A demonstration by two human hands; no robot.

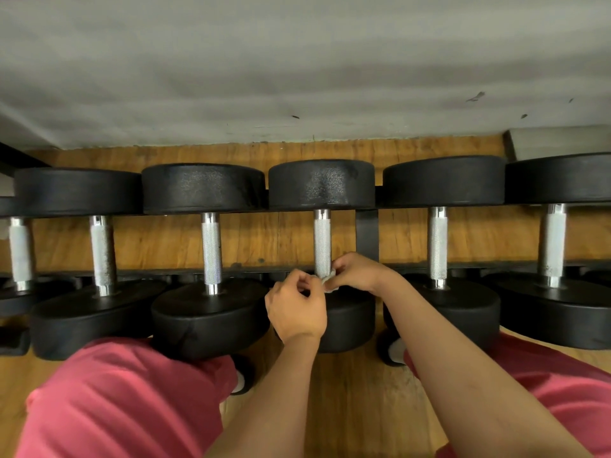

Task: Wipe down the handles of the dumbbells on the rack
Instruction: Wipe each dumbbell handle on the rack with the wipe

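Right hand fingers pinch the cloth at the handle's near end, axis running away; left hand curled beside, hold unclear.

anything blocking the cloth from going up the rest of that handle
Nothing visible. The right hand pinches the cloth at the near end of the handle; the bar beyond is bare. The rack post stands beside it, not across.
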